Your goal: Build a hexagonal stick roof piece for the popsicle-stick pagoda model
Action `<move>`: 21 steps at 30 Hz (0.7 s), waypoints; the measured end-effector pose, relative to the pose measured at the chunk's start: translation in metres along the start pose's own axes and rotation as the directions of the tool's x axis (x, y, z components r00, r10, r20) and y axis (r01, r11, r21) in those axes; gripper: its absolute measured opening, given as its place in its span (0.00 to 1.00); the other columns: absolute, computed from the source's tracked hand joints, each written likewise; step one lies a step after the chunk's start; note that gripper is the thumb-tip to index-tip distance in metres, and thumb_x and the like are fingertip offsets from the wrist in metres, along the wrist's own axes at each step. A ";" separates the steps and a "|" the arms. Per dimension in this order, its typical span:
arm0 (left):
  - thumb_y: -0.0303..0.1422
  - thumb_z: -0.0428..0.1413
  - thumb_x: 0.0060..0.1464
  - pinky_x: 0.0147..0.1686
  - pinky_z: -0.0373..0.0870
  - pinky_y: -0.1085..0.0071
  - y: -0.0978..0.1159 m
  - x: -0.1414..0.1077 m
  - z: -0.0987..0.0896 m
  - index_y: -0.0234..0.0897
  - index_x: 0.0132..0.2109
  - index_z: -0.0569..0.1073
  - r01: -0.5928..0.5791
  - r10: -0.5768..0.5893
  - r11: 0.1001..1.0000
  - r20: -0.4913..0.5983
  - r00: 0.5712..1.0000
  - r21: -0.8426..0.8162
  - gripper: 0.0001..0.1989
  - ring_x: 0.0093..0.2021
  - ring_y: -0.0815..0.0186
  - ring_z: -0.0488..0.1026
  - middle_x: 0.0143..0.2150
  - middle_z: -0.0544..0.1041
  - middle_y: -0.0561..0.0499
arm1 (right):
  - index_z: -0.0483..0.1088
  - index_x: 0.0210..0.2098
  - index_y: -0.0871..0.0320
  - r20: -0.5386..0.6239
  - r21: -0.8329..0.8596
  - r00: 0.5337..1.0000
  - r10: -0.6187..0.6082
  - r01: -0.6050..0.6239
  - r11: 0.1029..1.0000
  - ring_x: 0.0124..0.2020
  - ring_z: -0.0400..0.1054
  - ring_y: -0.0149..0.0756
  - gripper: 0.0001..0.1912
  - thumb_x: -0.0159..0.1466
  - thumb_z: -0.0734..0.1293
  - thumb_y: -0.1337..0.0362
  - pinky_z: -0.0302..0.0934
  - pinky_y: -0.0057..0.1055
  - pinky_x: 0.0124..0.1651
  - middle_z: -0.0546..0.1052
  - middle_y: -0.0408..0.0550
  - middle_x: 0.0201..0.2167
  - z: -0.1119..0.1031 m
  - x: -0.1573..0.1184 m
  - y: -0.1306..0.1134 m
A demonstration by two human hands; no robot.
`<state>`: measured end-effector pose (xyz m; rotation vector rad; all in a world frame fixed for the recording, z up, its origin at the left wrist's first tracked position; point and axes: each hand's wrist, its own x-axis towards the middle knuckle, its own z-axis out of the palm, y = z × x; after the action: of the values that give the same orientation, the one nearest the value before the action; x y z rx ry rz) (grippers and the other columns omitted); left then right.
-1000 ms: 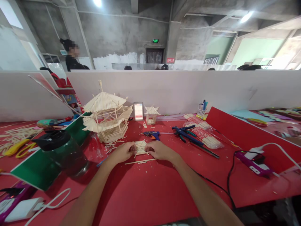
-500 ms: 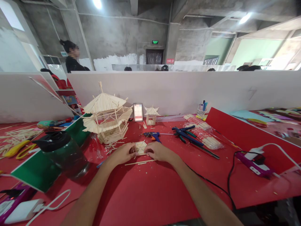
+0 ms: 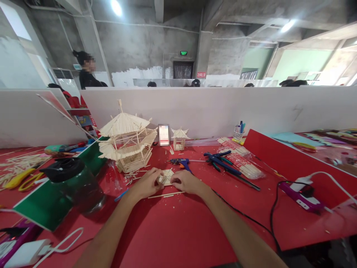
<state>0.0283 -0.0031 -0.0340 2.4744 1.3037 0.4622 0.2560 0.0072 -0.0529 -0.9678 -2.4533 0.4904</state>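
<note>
Between my two hands lies a small flat frame of pale wooden sticks [image 3: 166, 178] on the red table. My left hand [image 3: 150, 183] grips its left edge with curled fingers. On the opposite edge, the thumb and fingers of my right hand [image 3: 184, 182] are pinched around the frame. Just in front of my wrists lie several loose sticks [image 3: 169, 195]. Beyond the frame rests a blue glue gun [image 3: 182, 163]. A large stick-built pavilion [image 3: 125, 143] stands to the left, and a small one [image 3: 180, 139] stands farther back.
A dark water bottle [image 3: 75, 186] stands at the left beside a green board [image 3: 41, 208]. Blue cutters [image 3: 223, 163] and bagged sticks [image 3: 245, 160] lie to the right. A black cord [image 3: 245, 214] crosses the table toward a purple power strip [image 3: 302, 199]. A white partition [image 3: 209, 108] closes the back.
The camera view has tilted slightly upward. The stick frame has turned or shifted a little between my hands, which keep nearly the same place.
</note>
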 end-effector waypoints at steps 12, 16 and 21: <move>0.37 0.55 0.57 0.48 0.65 0.65 -0.008 -0.003 -0.003 0.40 0.46 0.70 0.027 -0.027 1.000 0.019 0.999 -0.004 0.11 0.45 0.60 0.69 0.47 0.69 0.48 | 0.78 0.34 0.58 -0.051 0.019 0.996 0.075 -0.074 0.997 0.30 0.69 0.31 0.09 0.58 0.67 0.75 0.57 0.24 0.34 0.79 0.45 0.30 0.011 0.007 -0.010; 0.33 0.56 0.56 0.48 0.65 0.66 -0.009 -0.001 -0.001 0.40 0.45 0.70 0.038 -0.038 0.999 -0.012 0.999 0.002 0.10 0.45 0.61 0.69 0.46 0.68 0.48 | 0.78 0.33 0.59 -0.064 0.031 0.993 0.098 -0.096 0.995 0.30 0.69 0.31 0.09 0.57 0.67 0.75 0.58 0.24 0.34 0.79 0.45 0.29 0.012 0.008 -0.011; 0.30 0.55 0.55 0.48 0.65 0.66 -0.011 -0.001 0.001 0.40 0.45 0.70 0.034 -0.033 0.999 -0.022 0.999 0.002 0.10 0.45 0.61 0.69 0.46 0.68 0.48 | 0.78 0.33 0.59 -0.069 0.024 0.992 0.103 -0.101 0.995 0.29 0.68 0.30 0.08 0.57 0.68 0.75 0.57 0.24 0.34 0.78 0.45 0.29 0.014 0.009 -0.011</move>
<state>0.0203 0.0020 -0.0397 2.4522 1.3528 0.4806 0.2372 0.0039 -0.0568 -1.0878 -2.3408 0.5060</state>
